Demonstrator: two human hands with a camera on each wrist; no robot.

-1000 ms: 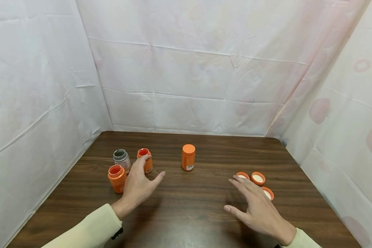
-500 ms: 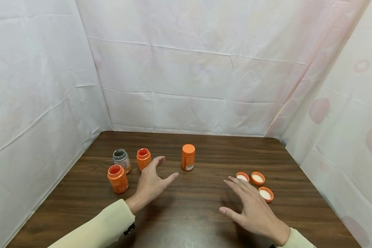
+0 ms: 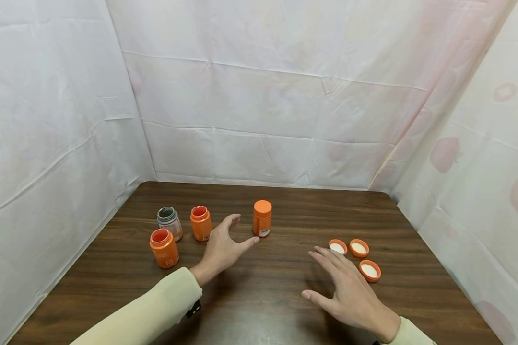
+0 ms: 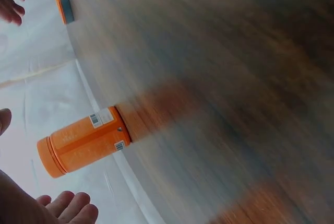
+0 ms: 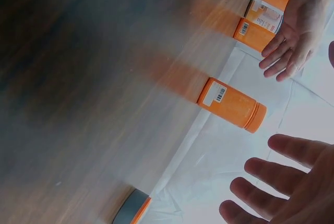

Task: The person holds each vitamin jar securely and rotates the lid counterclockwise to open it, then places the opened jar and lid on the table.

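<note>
An orange bottle with its lid on [image 3: 262,219] stands upright near the middle of the table. My left hand [image 3: 222,250] hovers just left of it, thumb and fingers spread apart and holding nothing. In the left wrist view the capped bottle [image 4: 83,141] lies between the thumb and the fingertips, apart from both. My right hand [image 3: 349,293] is held over the table at the right with its fingers extended, also holding nothing. Close by its fingers lie three orange lids, a left one [image 3: 337,246], a back one [image 3: 359,247] and a front one [image 3: 370,270], white insides up.
Three uncapped bottles stand at the left: an orange one in front [image 3: 164,249], a grey-necked one [image 3: 170,224] and another orange one [image 3: 201,224]. White sheeting [image 3: 259,105] walls the brown wooden table [image 3: 319,215] at the back and sides.
My left hand has moved right, from the uncapped bottles toward the capped one. My right hand has shifted slightly left, showing more of the lids. Bottles and lids stay where they were.
</note>
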